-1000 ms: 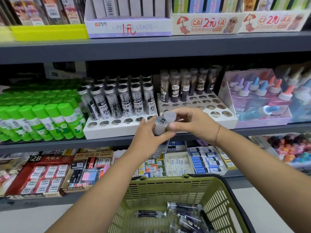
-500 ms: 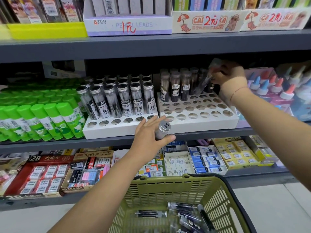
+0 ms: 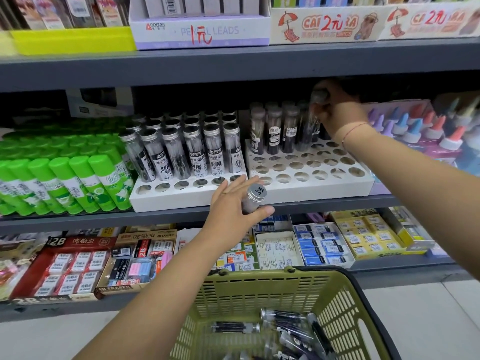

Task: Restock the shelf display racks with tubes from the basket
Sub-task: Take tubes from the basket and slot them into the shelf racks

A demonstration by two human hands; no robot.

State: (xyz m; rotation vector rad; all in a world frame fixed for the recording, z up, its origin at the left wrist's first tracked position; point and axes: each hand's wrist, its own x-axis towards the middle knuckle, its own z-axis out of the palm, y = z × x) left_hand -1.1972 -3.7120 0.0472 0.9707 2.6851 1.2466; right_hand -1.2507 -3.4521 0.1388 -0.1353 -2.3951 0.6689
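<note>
Restocking of lead tubes at a stationery shelf (image 3: 337, 205). Left hand (image 3: 232, 206), in front of the shelf edge where the two white racks meet, holds a silver-capped tube (image 3: 254, 200) between thumb and palm. The cap is up and tilted right, and the fingers stretch toward the left rack (image 3: 171, 201). Right hand (image 3: 340, 113) reaches to the back of the right rack (image 3: 314, 189) and grips a dark tube (image 3: 319, 97) near its top, at the right end of the standing row; whether its foot sits in a hole is hidden. Left rack: filled except for its front row of holes. Right rack: tubes at the back only. Green basket (image 3: 259, 287) below the hands, with more tubes (image 3: 283, 317) lying in it. Green glue sticks (image 3: 78, 183) stand left of the racks.
</note>
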